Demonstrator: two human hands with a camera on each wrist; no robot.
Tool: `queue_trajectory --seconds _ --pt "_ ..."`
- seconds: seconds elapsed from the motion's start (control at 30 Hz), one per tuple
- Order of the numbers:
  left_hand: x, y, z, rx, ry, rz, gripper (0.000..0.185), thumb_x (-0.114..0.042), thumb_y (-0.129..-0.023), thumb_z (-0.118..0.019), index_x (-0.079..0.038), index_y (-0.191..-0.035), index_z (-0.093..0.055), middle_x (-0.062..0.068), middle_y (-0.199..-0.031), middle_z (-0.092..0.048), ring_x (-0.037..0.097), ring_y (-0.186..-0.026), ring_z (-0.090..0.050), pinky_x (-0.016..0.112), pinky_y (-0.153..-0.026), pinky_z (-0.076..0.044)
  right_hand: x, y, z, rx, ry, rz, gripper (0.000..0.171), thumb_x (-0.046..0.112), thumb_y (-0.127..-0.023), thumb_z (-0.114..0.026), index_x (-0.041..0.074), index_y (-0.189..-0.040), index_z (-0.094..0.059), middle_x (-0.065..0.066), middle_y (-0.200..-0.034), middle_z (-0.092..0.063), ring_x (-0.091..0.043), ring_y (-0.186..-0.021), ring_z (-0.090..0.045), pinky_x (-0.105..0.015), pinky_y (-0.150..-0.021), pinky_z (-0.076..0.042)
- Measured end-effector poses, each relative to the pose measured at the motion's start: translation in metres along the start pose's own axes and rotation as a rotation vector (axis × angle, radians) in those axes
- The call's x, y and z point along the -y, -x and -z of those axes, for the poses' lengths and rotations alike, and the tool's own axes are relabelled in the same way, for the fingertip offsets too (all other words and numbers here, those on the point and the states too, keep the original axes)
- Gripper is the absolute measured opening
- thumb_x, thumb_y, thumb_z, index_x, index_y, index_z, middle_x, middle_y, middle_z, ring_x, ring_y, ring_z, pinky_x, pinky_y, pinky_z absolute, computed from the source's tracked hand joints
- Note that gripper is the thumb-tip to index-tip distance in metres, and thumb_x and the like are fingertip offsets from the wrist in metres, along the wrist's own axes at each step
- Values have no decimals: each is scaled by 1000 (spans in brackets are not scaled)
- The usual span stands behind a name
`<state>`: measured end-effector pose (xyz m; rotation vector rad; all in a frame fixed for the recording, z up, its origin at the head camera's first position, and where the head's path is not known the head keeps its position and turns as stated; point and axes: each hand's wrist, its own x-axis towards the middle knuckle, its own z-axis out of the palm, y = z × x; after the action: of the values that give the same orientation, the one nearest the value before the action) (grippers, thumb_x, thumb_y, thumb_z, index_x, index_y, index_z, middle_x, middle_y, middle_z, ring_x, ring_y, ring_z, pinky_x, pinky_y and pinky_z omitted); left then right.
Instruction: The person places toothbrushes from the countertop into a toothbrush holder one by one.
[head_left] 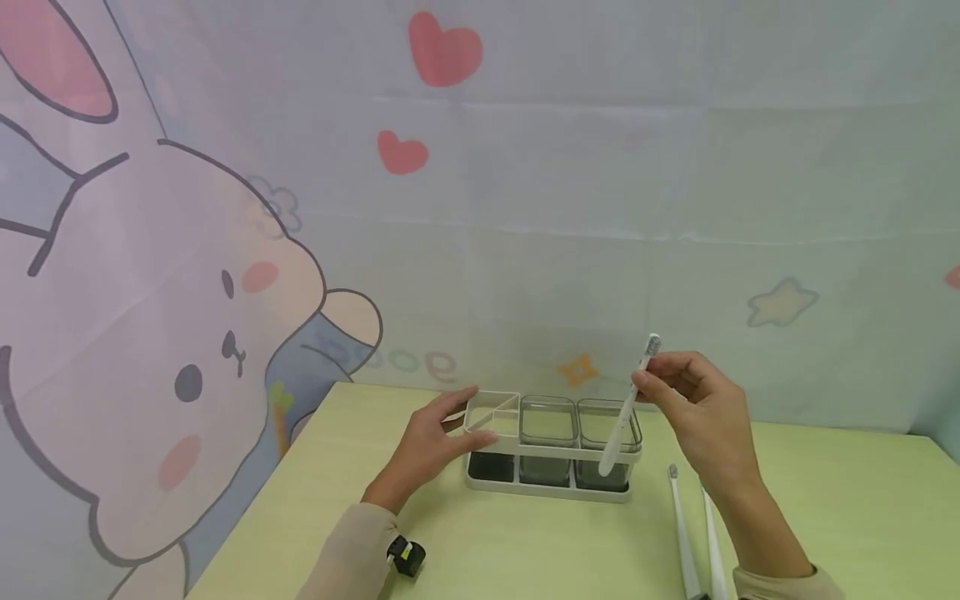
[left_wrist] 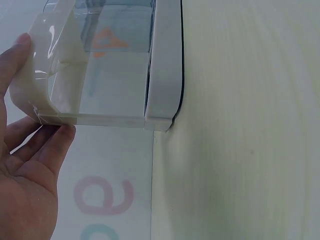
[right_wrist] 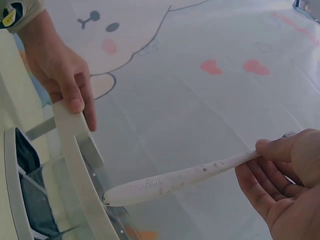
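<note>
A pale green tabletop (head_left: pixel 525 550) is standing before a pastel backdrop (head_left: pixel 150 317) printed with a rabbit and hearts. The white plastic toothbrush (head_left: pixel 628 406) is slanting bristles-up, its handle end touching the rim of the rightmost clear cup (head_left: pixel 609 427), pinched between the thumb and curled fingers of the right hand (head_left: pixel 701 417). The left hand (head_left: pixel 431 442) is bracing the left end of the white three-slot rack (head_left: pixel 551 483), fingers and thumb gripping its top rail. Below the right wrist, two more white toothbrushes (head_left: pixel 693 533) are lying flat.
</note>
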<state>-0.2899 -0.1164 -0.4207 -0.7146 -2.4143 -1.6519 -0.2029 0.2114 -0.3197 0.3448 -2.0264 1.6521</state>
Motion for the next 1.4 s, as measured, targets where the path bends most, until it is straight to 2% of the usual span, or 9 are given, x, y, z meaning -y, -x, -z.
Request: queue_trajectory --seconds 0.17,0.4,0.53,0.77,1.17,1.4 --pt "0 1 0 -7 7 16 72 -20 -90 -90 -3 -152 -57 16 -151 -57 36 -140 -55 46 -114 -51 3 -6 -19 1 -57 10 22 7 -99 -77 -6 -113 -66 -2 -102 -74 -13 -89 -74 -26 -86 -65" --pt "-2 1 2 -15 -8 13 73 -21 -89 -90 -5 -152 -58 15 -151 -58 36 -139 -56 49 -113 -51 7 -15 -44 -30 -155 16 18 0 -98 -76 -8 -110 -67 -6 -102 -73 -17 -90 -74 -30 -85 -66" --pt "-2 2 3 -10 -6 21 75 -23 -88 -91 -7 -153 -58 12 -152 -57 34 -140 -55 49 -114 -51 8 -17 -57 -21 -150 11 18 1 -98 -76 -7 -112 -67 -7 -104 -72 -17 -91 -73 -30 -86 -65" --pt "0 2 2 -12 -15 21 75 -24 -87 -92 -8 -153 -58 11 -151 -58 32 -140 -55 38 -111 -53 7 -24 -73 -11 -166 46 18 0 -98 -77 -6 -113 -68 -12 -104 -72 -17 -92 -73 -31 -85 -66" --pt "1 2 -2 -12 22 -5 73 -20 -88 -91 -4 -151 -58 14 -149 -59 35 -138 -56 43 -112 -53 1 -26 -97 -34 -219 117 17 -5 -96 -76 -8 -111 -67 -12 -103 -71 -17 -91 -73 -35 -85 -67" --pt "-4 1 -1 -10 4 10 74 -22 -87 -92 -6 -151 -59 12 -149 -59 33 -140 -55 38 -112 -53 -6 -27 -105 -54 -190 143 17 -3 -97 -75 -7 -112 -67 -15 -105 -69 -16 -91 -72 -31 -86 -66"
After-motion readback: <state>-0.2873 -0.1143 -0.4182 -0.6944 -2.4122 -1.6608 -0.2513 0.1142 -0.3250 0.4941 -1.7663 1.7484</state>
